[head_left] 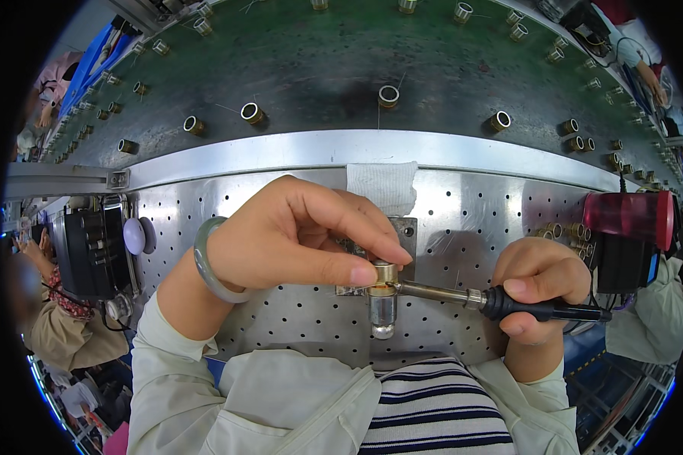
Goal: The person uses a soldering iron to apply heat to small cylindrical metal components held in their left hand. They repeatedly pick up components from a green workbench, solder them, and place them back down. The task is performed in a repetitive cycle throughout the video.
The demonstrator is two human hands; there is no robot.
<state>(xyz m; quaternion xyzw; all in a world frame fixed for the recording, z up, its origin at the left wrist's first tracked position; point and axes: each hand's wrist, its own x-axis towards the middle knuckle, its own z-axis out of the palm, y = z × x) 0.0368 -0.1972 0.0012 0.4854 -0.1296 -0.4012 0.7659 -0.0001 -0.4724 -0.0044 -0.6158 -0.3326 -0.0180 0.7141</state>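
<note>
Ring point(385, 271) pinched, iron point(442, 293) held
At the post point(383, 312), the left hand point(300, 241) pinches the ring, seemingly steadying it against the iron's tip; the right hand point(548, 274) grips the handle point(508, 305), likely clear of heat. Beyond, more rings point(252, 114) stand on the belt point(319, 76).

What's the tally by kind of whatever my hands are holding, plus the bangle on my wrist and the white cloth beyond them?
Soldering iron, in the right hand: 1
Brass-coloured metal sleeve, pinched by the left hand: 1
Pale green bangle: 1
White cloth: 1
Total: 4
</note>
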